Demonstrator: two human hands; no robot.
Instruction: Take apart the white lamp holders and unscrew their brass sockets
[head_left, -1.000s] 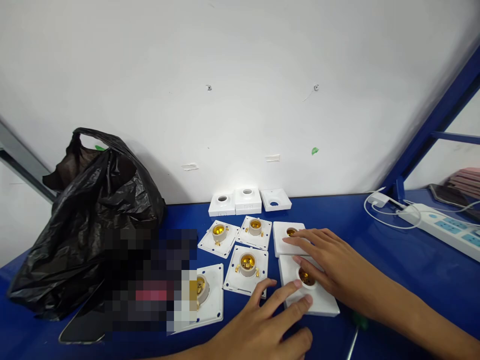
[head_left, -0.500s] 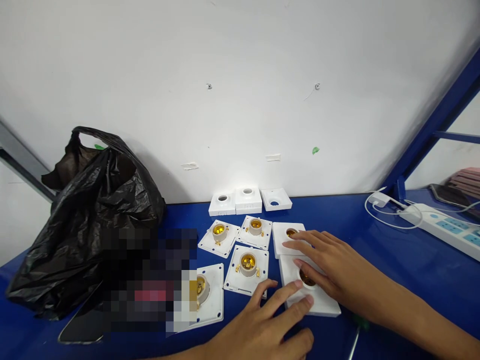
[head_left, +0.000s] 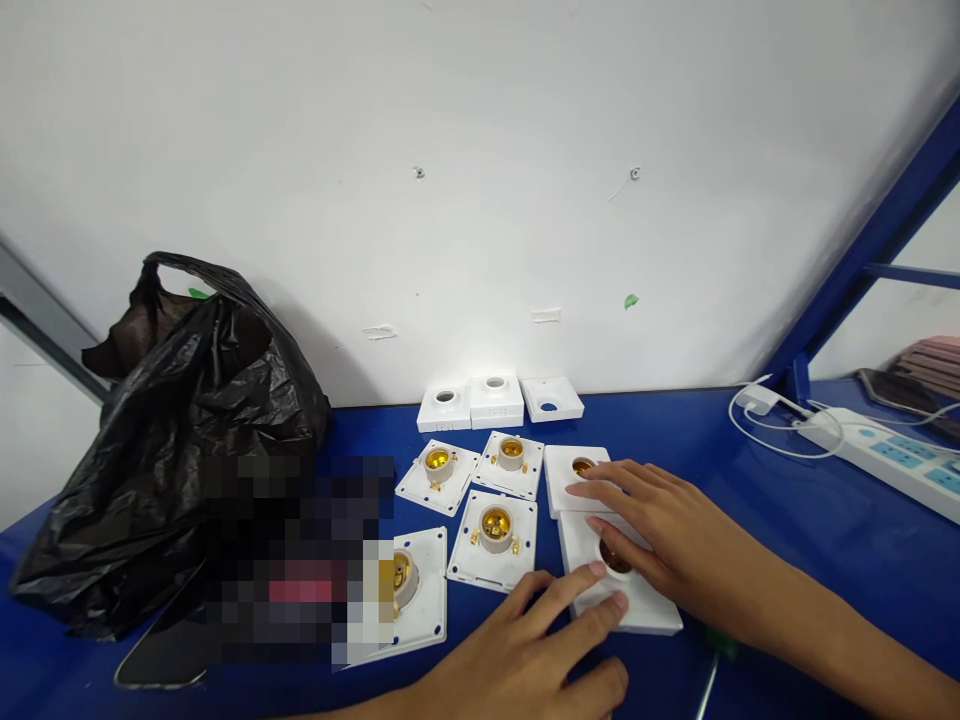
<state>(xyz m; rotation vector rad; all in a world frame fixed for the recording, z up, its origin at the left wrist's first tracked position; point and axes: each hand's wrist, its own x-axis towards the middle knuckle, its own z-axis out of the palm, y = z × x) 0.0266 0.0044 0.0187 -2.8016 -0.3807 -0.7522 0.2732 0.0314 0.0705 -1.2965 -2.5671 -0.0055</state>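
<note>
Two covered white lamp sockets lie one behind the other at the right of the group. My left hand (head_left: 551,635) rests its fingertips on the front-left part of the nearer lamp socket (head_left: 645,605), fingers spread. Across both lies my right hand (head_left: 652,515), its fingers stretched over the farther lamp socket (head_left: 562,480) and its thumb by the nearer one's round opening. Uncovered socket bases with brass-coloured insides sit to the left: one base (head_left: 495,535) beside my left hand, another base (head_left: 517,462) behind it, a third base (head_left: 439,472) farther left.
Another socket base (head_left: 424,590) is partly blurred out at front left. White covers (head_left: 497,405) line the wall. A black plastic bag (head_left: 225,400) stands left, with a phone (head_left: 161,650) below. A screwdriver (head_left: 707,685) lies front right; a power strip (head_left: 885,450) lies farther right.
My left index finger has drawn back slightly from the nearest uncovered base. My right hand and the sockets have stayed in place.
</note>
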